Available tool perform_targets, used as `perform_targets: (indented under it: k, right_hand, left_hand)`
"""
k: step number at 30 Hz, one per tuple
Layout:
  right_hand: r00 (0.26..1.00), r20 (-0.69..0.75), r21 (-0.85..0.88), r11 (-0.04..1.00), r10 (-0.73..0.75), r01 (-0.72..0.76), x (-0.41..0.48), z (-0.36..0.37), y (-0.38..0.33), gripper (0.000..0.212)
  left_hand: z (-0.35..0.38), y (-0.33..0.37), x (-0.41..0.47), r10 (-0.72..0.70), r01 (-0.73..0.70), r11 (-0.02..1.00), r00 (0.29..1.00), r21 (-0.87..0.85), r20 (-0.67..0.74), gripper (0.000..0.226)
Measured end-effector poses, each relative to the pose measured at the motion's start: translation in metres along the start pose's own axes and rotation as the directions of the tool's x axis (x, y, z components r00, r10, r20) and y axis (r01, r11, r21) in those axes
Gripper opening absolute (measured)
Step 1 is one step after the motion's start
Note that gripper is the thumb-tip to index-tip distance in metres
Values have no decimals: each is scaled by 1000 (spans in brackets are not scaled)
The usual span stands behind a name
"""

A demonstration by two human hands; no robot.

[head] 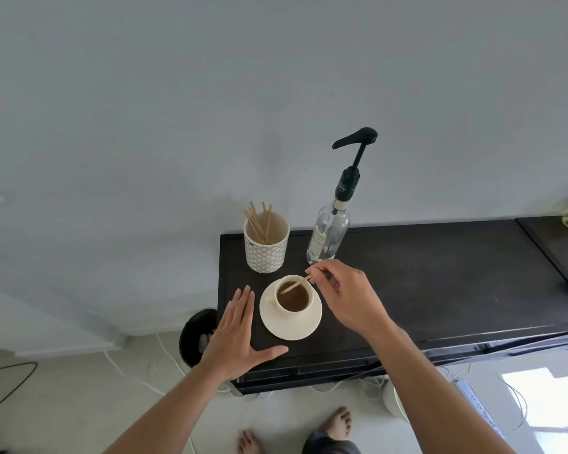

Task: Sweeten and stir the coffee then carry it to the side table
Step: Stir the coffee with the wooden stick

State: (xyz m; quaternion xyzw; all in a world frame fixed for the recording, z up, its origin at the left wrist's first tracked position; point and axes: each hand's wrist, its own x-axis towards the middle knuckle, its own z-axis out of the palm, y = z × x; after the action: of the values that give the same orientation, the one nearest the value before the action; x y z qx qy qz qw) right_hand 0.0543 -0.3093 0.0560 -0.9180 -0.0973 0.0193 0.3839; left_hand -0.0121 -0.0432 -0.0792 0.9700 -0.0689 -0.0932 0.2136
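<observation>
Our right fingers (322, 266) pinch the thin wooden stir stick (294, 286), its tip dipped in the small cream ceramic cup (294, 303) of brown coffee. Our left hand (236, 326) lies flat, released, at its nine o'clock on the dark counter (440, 273). Full and fragile, the cup probably carries best by the smooth round saucer (295, 332).

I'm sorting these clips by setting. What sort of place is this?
Likely a home coffee corner: a dark cabinet holds a pump bottle, a pot of stir sticks and a coffee cup, with bare feet on the floor below.
</observation>
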Motion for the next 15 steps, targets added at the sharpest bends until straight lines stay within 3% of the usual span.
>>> perform_targets:
  k: [7,15]
  right_hand:
    - [994,75,-145,986,-76,87,-5,10,-5,20]
    - [990,-86,-346,935,-113,77,5,5,-12,18]
  left_hand:
    - [16,5,-1,9,7,990,993,140,-120,155]
    - [16,6,-2,3,18,988,991,153,-135,148]
